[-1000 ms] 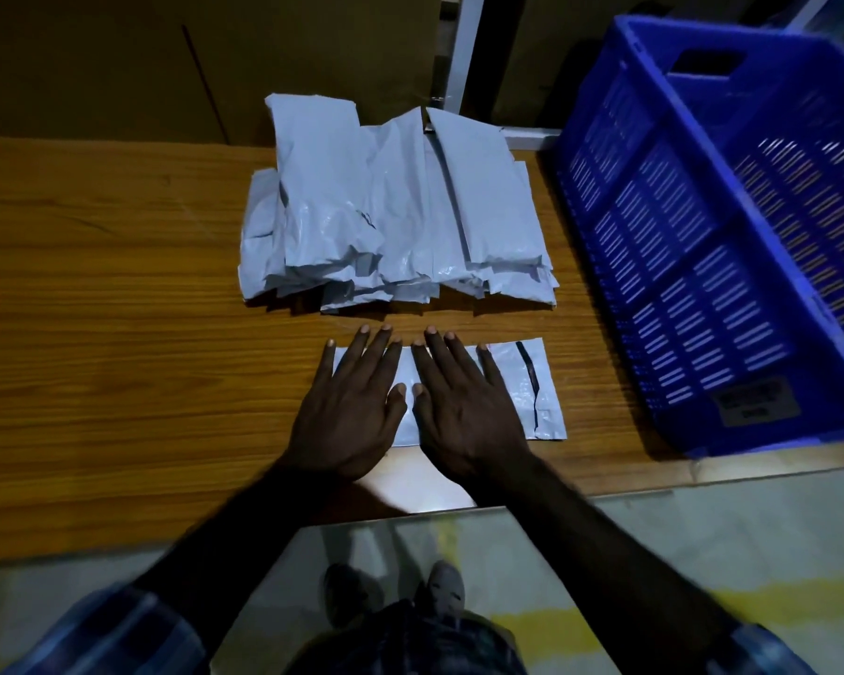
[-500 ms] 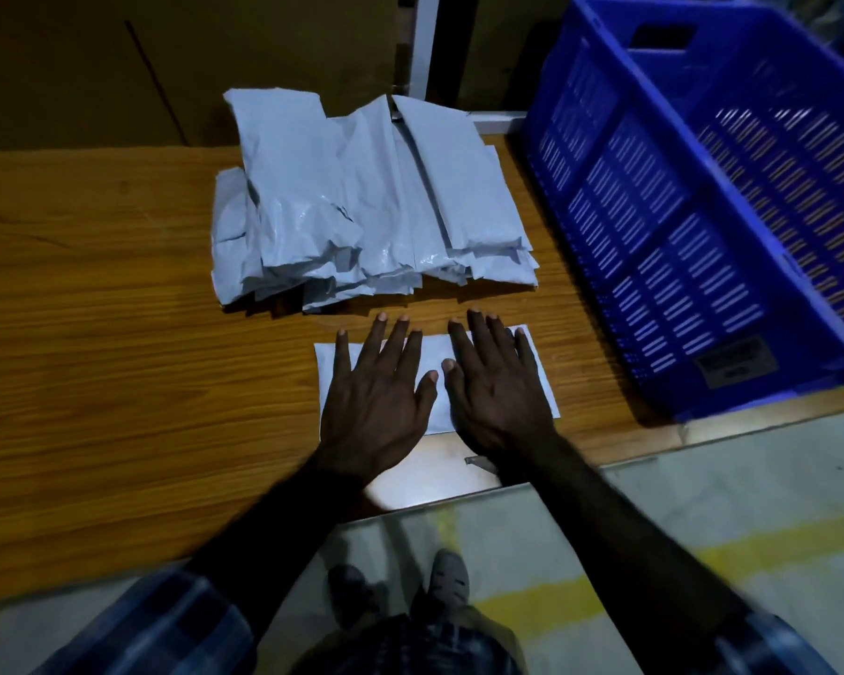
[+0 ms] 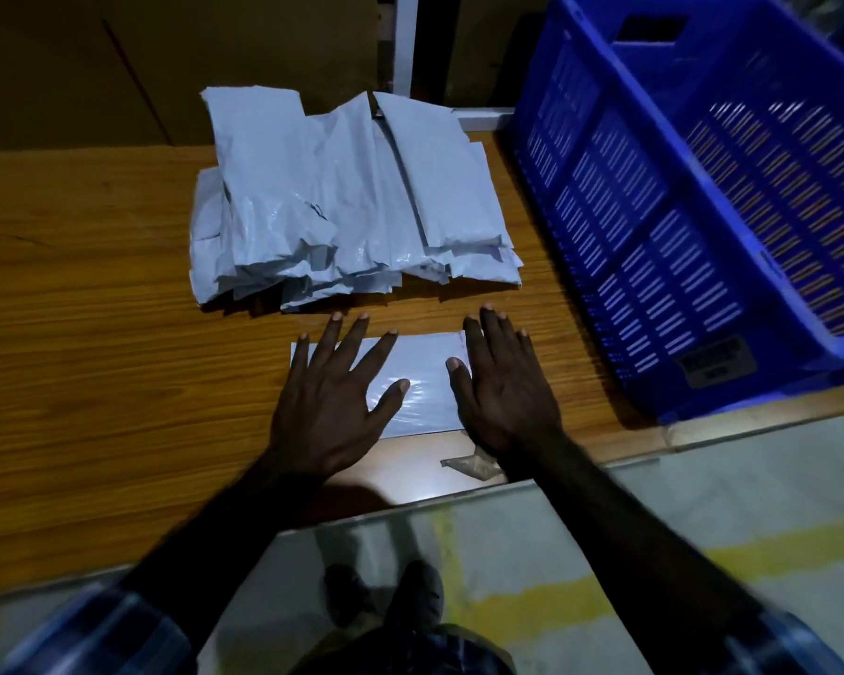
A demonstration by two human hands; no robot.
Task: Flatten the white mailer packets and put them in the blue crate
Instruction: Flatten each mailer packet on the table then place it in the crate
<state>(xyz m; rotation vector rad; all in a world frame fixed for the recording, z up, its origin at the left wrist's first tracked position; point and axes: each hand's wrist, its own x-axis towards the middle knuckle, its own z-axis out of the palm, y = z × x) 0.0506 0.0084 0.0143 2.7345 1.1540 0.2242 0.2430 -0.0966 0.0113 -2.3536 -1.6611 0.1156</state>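
The table (image 3: 93, 333) is wood-grain laminate, glossy near its front edge. At its right end sits the crate (image 3: 702, 211), blue rigid plastic with slotted walls, a cut-out handle and a dark label low on its near end. Behind the hands a pile (image 3: 352, 197) of white mailers lies crumpled and overlapping, their film shiny and creased. 1 mailer (image 3: 425, 382) lies flat near the front edge, smooth and rectangular. The left hand (image 3: 332, 406) presses its left part, fingers straight and spread; the right hand (image 3: 503, 387) presses its right end, fingers straight, gripping nothing. Compared with 0.5 s ago, the hands are farther apart, baring more mailer between them.
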